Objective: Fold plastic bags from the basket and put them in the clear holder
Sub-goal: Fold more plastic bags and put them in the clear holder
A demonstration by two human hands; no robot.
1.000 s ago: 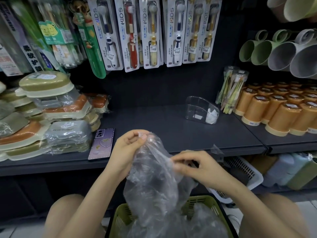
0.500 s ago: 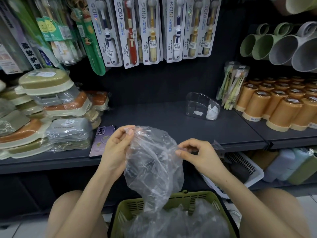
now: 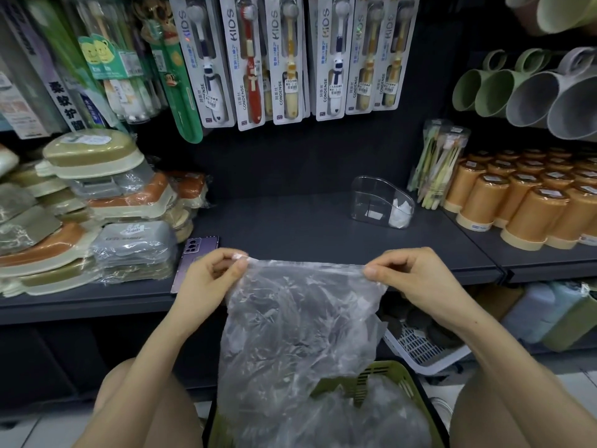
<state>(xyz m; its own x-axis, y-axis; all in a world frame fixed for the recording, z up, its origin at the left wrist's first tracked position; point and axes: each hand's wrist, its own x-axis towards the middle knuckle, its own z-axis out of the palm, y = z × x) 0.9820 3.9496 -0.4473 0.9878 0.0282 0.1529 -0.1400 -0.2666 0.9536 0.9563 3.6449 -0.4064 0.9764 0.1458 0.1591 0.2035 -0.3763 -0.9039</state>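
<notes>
Currently: the dark shelf [image 3: 307,227] spans the frame from 9 to 3 o'clock. The plastic bag [image 3: 300,318] hangs in the air in front of it, from centre down to 6 o'clock. Its top edge is drawn straight and level, its body is crumpled, and no fold is visible. The green basket [image 3: 410,392] is at 6 o'clock, under the bag's lower end, with more clear film heaped inside; count not readable. The clear holder [image 3: 381,202] stands on the shelf at 1 o'clock of the bag, well apart. A white folded wad [image 3: 402,213] sits in its right end.

Judgement: early stage. Roughly one bag is stowed, this one is only spread out, and the heap is left.

The left hand [image 3: 206,279], at 8 o'clock, pinches the bag's left top corner. The right hand [image 3: 416,279], at 4 o'clock, pinches the right top corner. The hands are level and well apart, forearms rising from 6 o'clock.
</notes>
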